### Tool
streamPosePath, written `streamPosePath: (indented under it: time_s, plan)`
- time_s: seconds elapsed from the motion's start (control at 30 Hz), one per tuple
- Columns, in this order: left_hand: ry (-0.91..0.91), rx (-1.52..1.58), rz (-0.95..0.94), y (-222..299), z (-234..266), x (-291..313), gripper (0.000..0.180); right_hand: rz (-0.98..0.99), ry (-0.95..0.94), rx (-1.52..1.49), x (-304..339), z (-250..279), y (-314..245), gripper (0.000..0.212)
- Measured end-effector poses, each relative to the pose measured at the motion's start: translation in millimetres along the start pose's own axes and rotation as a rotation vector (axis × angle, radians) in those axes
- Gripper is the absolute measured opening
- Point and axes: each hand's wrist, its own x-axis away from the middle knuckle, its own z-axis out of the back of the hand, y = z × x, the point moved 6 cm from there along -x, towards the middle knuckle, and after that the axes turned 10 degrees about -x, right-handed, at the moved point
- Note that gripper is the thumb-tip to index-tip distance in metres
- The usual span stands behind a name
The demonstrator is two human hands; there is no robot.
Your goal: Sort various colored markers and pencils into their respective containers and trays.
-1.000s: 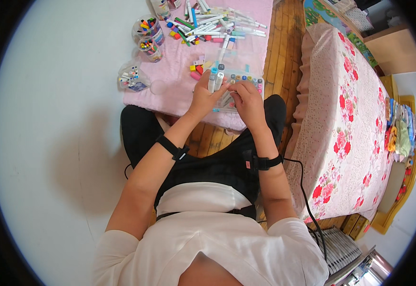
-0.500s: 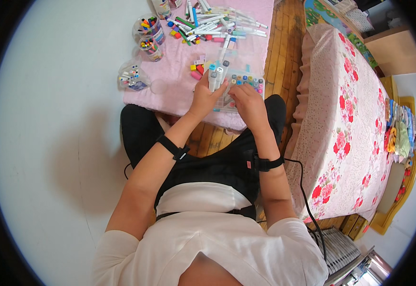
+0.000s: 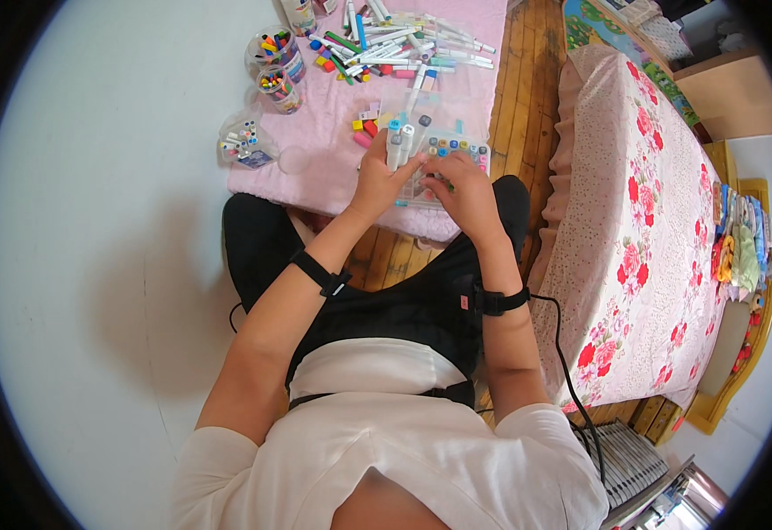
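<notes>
- Head view: left hand [image 3: 375,173] is closed around a bundle of markers [image 3: 401,141], held upright above the pink mat [image 3: 315,168].
- Right hand [image 3: 458,184] is rested, fingers curled, on the clear marker case [image 3: 446,157]; whether anything is pinched cannot be told.
- Risk: bundled markers may be let slip from a crowded grip, rolling toward the loose marker pile [image 3: 403,44] at the far side.
- Risk: the case may be tipped off the mat's near edge by pressure.

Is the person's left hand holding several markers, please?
Yes, the left hand grips a bunch of markers upright above the pink mat.
</notes>
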Motion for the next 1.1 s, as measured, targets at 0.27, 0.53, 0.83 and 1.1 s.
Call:
streamPosePath:
  time_s: [0.27,0.53,0.83,1.1]
  plan:
    - [-0.17,-0.076,-0.041,7.3,-9.0,2.3,0.045,-0.178,0.252,-0.454,-7.7,3.1,8.1,0.031]
    - [-0.051,0.073,0.032,-13.9,-3.4,-1.3,0.022,-0.171,0.246,-0.292,5.0,9.5,7.6,0.021]
    - [-0.005,0.031,-0.051,-6.1,-0.5,-0.7,0.023,0.074,-0.011,0.029,14.5,-5.9,5.7,0.027]
    - [-0.053,0.085,-0.083,-4.4,-2.6,-2.8,0.023,-0.116,0.067,-0.144,0.6,-2.6,-1.1,0.036]
